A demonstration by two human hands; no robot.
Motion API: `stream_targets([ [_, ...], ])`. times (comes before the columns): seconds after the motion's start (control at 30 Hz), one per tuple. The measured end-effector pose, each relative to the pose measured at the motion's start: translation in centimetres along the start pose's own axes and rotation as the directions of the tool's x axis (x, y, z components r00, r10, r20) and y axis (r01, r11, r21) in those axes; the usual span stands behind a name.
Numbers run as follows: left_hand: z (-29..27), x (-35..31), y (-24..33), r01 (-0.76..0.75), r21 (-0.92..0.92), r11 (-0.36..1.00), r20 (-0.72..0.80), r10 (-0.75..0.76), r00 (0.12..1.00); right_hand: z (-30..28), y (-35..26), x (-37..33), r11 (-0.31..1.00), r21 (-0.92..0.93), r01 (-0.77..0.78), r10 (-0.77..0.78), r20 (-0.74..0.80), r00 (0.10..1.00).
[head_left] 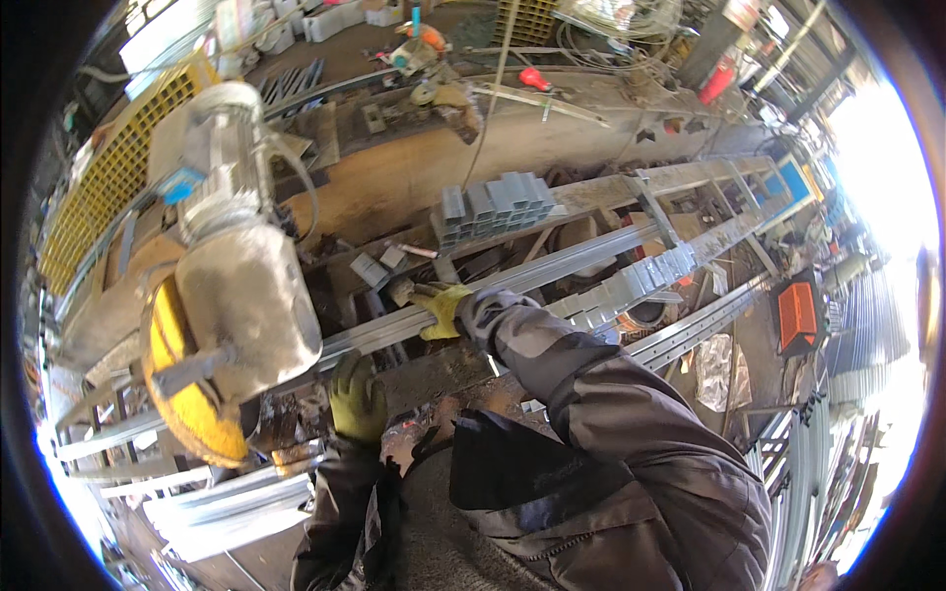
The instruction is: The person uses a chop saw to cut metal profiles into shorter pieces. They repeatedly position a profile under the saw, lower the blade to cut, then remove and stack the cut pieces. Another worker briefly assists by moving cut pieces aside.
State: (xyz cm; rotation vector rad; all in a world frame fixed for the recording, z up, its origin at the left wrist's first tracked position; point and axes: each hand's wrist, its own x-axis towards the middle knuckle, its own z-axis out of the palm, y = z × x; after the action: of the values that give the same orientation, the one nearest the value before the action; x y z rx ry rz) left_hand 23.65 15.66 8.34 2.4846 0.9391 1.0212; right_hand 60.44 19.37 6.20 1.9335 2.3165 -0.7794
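Yellow-green work gloves cover both hands. My right hand [440, 308] reaches across the long galvanized metal channels [394, 328], its fingers and thumb closed round their sides. Beside the near edge of the channels, my left hand [360, 402] has its fingers stretched out and holds nothing I can see. The channels run under a large cut-off saw [246, 295] to my left. Its yellow blade guard [177, 364] is worn and dirty, and it hides part of the channels. A small metal block [399, 290] sits just past my right hand.
Short cut metal pieces [498, 207] are stacked beyond the channels, and another row of cut pieces [631, 286] lies to the right. A ladder-like steel frame [709, 236] extends right. An orange-and-black box [796, 315] stands at far right. Yellow grating [108, 177] leans behind the saw.
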Motion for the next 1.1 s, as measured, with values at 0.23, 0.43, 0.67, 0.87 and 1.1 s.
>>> stream_targets([
  [0.23, 11.5, 8.6, -5.4, 0.044, 0.431, 0.902, 0.301, -0.189, 0.934, -2.6, 9.6, -6.1, 0.998, -0.055, -0.021, 0.012, -0.153, 0.988],
  [0.43, 13.3, 7.7, -6.7, 0.068, 0.548, 0.834, 0.341, -0.297, 0.892, -4.0, 17.5, -11.6, 0.977, -0.191, -0.1, 0.094, -0.041, 0.995],
  [0.67, 12.6, 8.5, -5.4, 0.106, 0.55, 0.828, 0.316, -0.324, 0.892, -6.6, 17.8, -8.3, 0.961, -0.248, -0.125, 0.174, 0.186, 0.967],
  [0.87, 14.5, 10.1, -2.8, 0.058, 0.581, 0.812, 0.257, -0.251, 0.933, -7.0, 18.6, -12.4, 0.905, -0.319, -0.28, 0.231, -0.184, 0.956],
  [1.1, 19.6, 15.1, 7.1, -0.025, 0.475, 0.88, 0.25, -0.107, 0.962, -16.3, 24.0, -25.4, 0.889, -0.272, -0.369, 0.359, -0.089, 0.929],
])
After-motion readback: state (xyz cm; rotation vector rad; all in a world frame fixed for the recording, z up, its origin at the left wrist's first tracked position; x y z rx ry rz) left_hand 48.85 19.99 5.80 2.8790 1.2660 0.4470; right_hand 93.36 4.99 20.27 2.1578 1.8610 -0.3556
